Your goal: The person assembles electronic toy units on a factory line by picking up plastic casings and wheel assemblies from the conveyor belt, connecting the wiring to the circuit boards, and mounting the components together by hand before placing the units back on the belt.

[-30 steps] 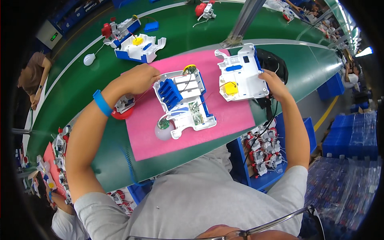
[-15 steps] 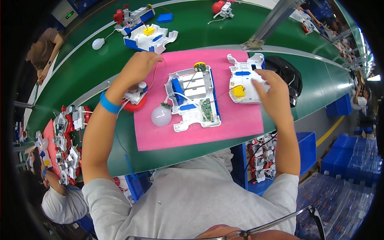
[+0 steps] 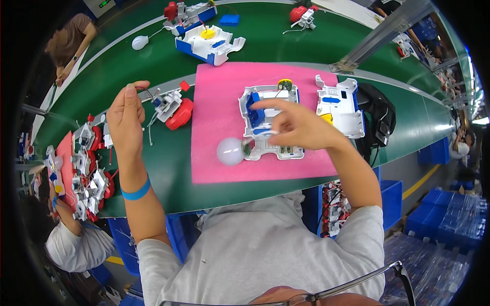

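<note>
My left hand (image 3: 126,111) is raised over the left of the bench, its fingers pinched on a thin wire that runs toward a red-and-white assembly (image 3: 172,108). My right hand (image 3: 306,126) hovers over an open white-and-blue plastic housing (image 3: 265,153), index finger stretched out and thumb apart. It hides part of the green circuit board and the wires inside. A round frosted white bulb (image 3: 230,151) lies against the housing's left side, close to my right thumb. Right of it rests a white half shell (image 3: 347,117) with a yellow part (image 3: 326,119), partly behind my right hand.
A pink foam mat (image 3: 217,102) lies under the housing on the green bench (image 3: 168,188). A black bag (image 3: 377,115) sits at its right. Across the back are another shell (image 3: 212,48) and red-and-white assemblies (image 3: 303,16). Several assemblies pile up at left (image 3: 97,191), near a co-worker.
My left hand has come back from the mat's far left edge, moving left and nearer. My right hand has left the half shell and moved left over the housing. The red-and-white assembly now lies off the mat.
</note>
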Tool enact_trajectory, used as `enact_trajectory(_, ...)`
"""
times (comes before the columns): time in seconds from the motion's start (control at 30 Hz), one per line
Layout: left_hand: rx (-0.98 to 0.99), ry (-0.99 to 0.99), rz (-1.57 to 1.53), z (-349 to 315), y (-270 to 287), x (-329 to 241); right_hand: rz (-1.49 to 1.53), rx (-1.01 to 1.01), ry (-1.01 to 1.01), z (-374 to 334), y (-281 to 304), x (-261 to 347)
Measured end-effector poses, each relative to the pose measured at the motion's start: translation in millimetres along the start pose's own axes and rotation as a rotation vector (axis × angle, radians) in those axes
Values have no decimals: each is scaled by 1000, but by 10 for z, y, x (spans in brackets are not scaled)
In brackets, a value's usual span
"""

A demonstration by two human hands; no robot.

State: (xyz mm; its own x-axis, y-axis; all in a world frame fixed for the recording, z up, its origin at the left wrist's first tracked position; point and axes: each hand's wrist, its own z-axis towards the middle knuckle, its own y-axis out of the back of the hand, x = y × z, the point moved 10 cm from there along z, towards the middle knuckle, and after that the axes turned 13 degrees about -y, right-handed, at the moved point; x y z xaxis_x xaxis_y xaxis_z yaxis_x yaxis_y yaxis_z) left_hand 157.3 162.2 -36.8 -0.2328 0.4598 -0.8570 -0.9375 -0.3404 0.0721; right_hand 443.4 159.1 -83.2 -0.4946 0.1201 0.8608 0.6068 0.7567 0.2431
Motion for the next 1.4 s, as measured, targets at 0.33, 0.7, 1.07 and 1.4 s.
enact_trajectory(0.33, 109, -89, 286, -236, -89, -47, 1043, -383, 544, -865, 944, -1170)
enact_trajectory(0.7, 135, -133, 354, -336, -203, -198, -412, -1045, -299, -1209, 932, -879)
enact_trajectory(1.07, 66, -99, 318, -270, -71, -384, -808, -661, 239, -743, 185, -723)
enact_trajectory(1.4, 52, -85, 148, -13, -145, -476, -596, -695, 290, -632, -404, -193)
